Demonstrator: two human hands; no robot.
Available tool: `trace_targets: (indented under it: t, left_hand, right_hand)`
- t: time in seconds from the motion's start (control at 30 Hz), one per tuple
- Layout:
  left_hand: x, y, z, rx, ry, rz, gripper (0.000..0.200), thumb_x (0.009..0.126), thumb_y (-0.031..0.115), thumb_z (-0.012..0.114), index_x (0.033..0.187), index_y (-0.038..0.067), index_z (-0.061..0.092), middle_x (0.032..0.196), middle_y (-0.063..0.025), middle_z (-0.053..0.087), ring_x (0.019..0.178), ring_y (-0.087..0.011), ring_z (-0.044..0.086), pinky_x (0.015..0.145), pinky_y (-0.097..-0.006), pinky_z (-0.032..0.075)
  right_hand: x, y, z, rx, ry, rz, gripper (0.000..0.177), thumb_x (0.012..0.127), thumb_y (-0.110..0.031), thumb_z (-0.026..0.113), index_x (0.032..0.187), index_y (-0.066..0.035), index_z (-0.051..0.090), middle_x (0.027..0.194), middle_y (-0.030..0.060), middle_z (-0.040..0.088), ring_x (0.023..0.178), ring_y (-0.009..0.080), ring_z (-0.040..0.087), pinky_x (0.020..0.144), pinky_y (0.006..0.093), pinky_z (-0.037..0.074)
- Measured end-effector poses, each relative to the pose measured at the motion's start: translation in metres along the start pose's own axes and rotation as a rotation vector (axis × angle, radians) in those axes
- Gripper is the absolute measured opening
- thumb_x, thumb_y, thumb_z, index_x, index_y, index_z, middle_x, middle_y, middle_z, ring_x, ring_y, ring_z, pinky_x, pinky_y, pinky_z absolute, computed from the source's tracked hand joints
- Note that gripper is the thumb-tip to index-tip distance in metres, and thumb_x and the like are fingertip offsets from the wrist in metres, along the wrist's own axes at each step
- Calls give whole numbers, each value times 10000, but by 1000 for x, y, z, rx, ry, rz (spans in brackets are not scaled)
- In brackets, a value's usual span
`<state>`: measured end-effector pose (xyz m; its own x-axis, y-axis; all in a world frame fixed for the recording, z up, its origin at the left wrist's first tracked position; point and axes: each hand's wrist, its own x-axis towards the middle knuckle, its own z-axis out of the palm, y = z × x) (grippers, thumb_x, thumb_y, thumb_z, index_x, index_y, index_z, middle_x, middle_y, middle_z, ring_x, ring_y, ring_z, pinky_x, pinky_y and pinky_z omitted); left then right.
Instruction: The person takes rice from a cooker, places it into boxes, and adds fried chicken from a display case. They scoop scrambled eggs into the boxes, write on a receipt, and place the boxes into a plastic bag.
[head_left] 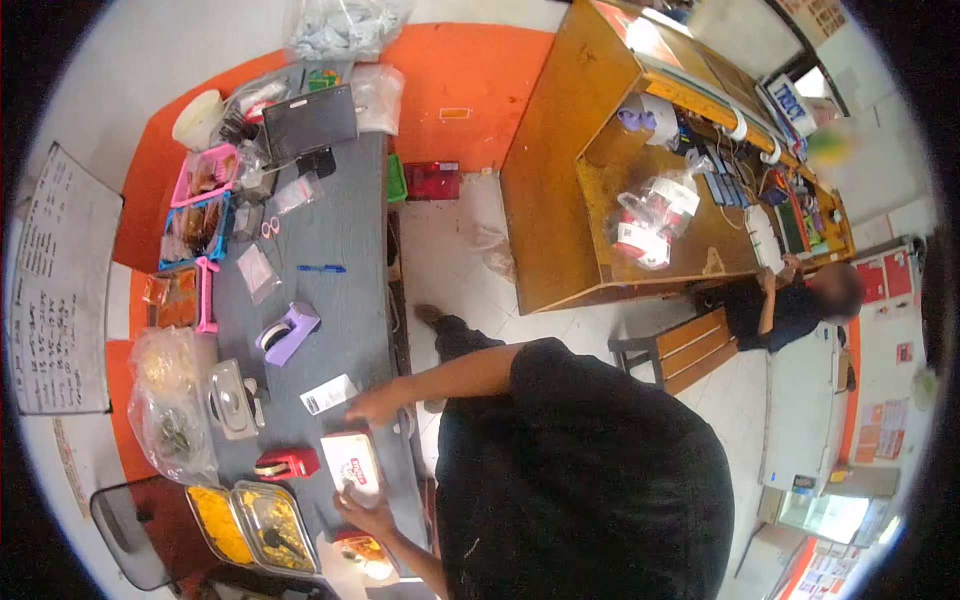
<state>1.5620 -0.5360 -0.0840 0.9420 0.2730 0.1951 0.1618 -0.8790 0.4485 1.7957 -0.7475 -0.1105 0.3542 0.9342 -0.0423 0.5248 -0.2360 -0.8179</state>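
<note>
My left hand (368,514) is at the lower end of a white box with red lettering (350,458), its fingers on the box's edge. Just above that box is my right hand (376,404), its fingers bent and close together; whatever may be between them is too small to make out. A small white carton with dark print (329,394) lies beside the right hand. Left of the lettered box sits a red tape dispenser or stapler-like object (286,463). Below my left hand is an open tray with orange and white food (362,556).
The grey table (345,220) also bears a purple tape dispenser (288,334), a blue pen (321,268), a lidded metal container (234,398), food containers (270,525) and a laptop (310,123). Beyond a wooden counter (560,180), another person (790,310) handles a white object.
</note>
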Motion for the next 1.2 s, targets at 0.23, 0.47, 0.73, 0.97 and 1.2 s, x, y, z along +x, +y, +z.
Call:
trace_targets:
  t: [0.23, 0.47, 0.73, 0.97, 1.2]
  left_hand:
    - [-17, 30, 11, 103, 63, -146, 665, 613, 347, 870, 1153, 115, 559, 1220, -188, 460, 1156, -414, 466, 933, -550, 414]
    - [-17, 48, 25, 280, 36, -132, 534, 825, 383, 718, 1182, 34, 529, 1180, -192, 531, 1093, -428, 521, 945, -523, 428]
    - [-27, 191, 123, 191, 67, 160, 440, 842, 162, 660, 1211, -23, 511, 1226, -238, 519, 1159, -423, 499, 1023, -501, 402]
    - [-43, 265, 206, -179, -559, 298, 360, 855, 114, 639, 1176, -37, 578, 1203, -215, 534, 1134, -346, 512, 982, -422, 399]
    - [-8, 347, 179, -123, -1047, 108, 412, 919, 212, 635, 1255, -6, 540, 1246, -174, 546, 1106, -308, 569, 927, -375, 456]
  right_hand:
    - [-111, 36, -64, 32, 259, 135, 264, 816, -224, 643, 1012, -49, 619, 894, 181, 647, 847, 351, 634, 737, 458, 497]
    - [-343, 29, -103, 147, 1095, 647, 212, 893, -212, 577, 1007, -43, 634, 945, 174, 650, 835, 309, 640, 725, 420, 494]
    - [-593, 32, -34, 53, 1869, 1070, 113, 899, -110, 614, 977, -29, 623, 814, 120, 669, 695, 190, 657, 603, 313, 502]
    - [-673, 30, 10, 434, 2202, 1194, 196, 929, -134, 574, 1094, -31, 598, 825, 86, 680, 708, 136, 645, 602, 271, 501]
    - [-684, 33, 13, 772, 2374, 953, 263, 960, -76, 516, 1220, -39, 528, 952, 56, 668, 783, 97, 603, 645, 227, 484]
